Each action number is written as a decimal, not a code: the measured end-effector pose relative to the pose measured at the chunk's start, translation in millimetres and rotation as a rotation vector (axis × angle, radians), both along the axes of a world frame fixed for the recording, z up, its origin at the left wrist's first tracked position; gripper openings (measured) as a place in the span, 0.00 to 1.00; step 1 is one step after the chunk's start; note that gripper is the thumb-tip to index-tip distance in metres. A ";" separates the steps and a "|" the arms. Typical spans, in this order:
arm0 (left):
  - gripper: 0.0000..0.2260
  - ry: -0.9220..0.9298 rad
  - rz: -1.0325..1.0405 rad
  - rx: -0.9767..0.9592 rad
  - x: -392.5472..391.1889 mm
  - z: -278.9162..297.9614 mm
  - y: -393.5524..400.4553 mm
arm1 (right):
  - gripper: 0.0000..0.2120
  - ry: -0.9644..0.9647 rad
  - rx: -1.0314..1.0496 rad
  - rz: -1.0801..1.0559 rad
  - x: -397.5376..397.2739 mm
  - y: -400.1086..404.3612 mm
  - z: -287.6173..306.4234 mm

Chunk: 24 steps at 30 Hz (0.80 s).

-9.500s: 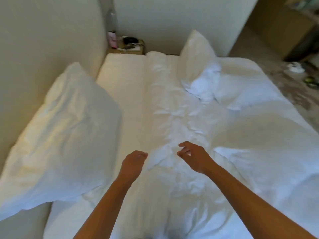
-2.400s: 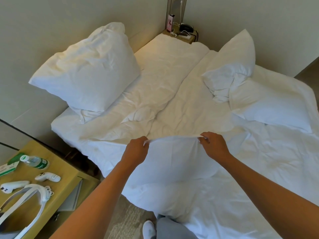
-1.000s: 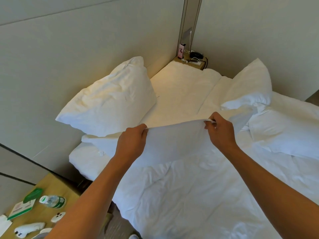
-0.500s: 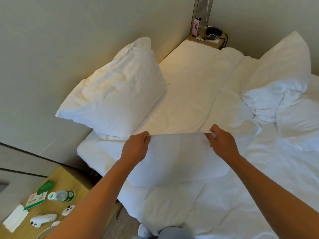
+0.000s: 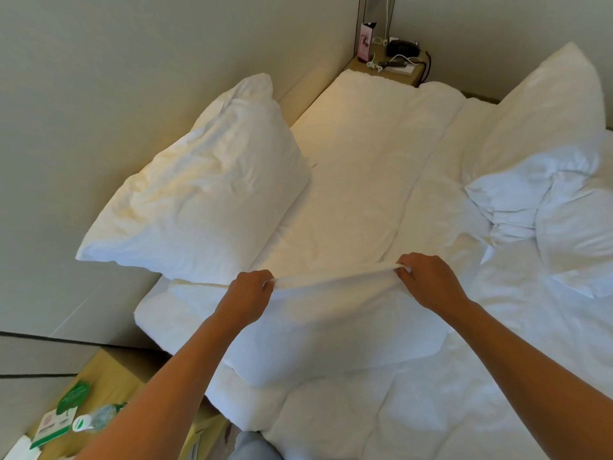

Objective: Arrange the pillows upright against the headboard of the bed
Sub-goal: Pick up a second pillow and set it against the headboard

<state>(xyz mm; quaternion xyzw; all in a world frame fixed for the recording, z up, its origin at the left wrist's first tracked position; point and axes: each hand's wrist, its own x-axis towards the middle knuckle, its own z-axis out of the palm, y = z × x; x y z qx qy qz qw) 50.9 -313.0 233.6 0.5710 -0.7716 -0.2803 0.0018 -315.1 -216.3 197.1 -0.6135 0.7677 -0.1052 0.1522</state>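
- One pillow [image 5: 205, 190] already leans upright against the headboard [image 5: 99, 94] at the left.
- Left hand [image 5: 247, 298] and right hand [image 5: 429, 283] each pinch the top edge of a second pillow [image 5: 331, 330], hanging over the bed [image 5: 365, 161].
- Best to carry it level and stand it just beside the first.

Bare forearms (no sleeves), grey trousers [image 5: 252, 448] below

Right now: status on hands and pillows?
Left hand, right hand pinch held pillow's top edge. One pillow leans on headboard. Slot beside it clear.
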 end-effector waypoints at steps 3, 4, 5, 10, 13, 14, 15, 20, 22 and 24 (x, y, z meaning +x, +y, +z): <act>0.13 -0.033 0.013 -0.026 -3.9 3.5 -8.6 | 0.10 -0.058 -0.065 -0.079 2.0 -12.7 7.6; 0.13 -0.026 0.028 -0.055 -3.5 6.1 -11.8 | 0.10 -0.083 -0.080 -0.096 3.8 -19.1 11.3; 0.12 -0.014 0.045 -0.082 -2.0 9.6 -15.2 | 0.09 -0.101 -0.087 -0.105 5.8 -25.5 15.4; 0.10 0.047 0.132 -0.157 10.0 36.1 -37.1 | 0.10 -0.092 -0.172 -0.079 15.1 -62.9 39.8; 0.10 0.108 0.196 -0.222 19.9 56.5 -51.3 | 0.10 -0.053 -0.314 -0.040 23.3 -98.7 66.4; 0.10 0.133 0.221 -0.248 22.9 64.7 -55.9 | 0.10 -0.039 -0.369 -0.024 26.0 -112.6 76.9; 0.10 0.156 0.245 -0.278 25.7 73.3 -60.5 | 0.10 -0.028 -0.424 -0.009 28.7 -126.9 87.7; 0.09 0.247 0.339 -0.419 34.1 101.3 -75.5 | 0.12 -0.070 -0.569 0.010 41.8 -195.9 129.6; 0.09 0.267 0.364 -0.416 31.2 97.8 -76.0 | 0.13 -0.089 -0.555 0.008 44.2 -217.7 131.9; 0.09 0.279 0.376 -0.375 23.6 87.6 -73.1 | 0.13 -0.100 -0.511 0.001 44.6 -233.2 123.7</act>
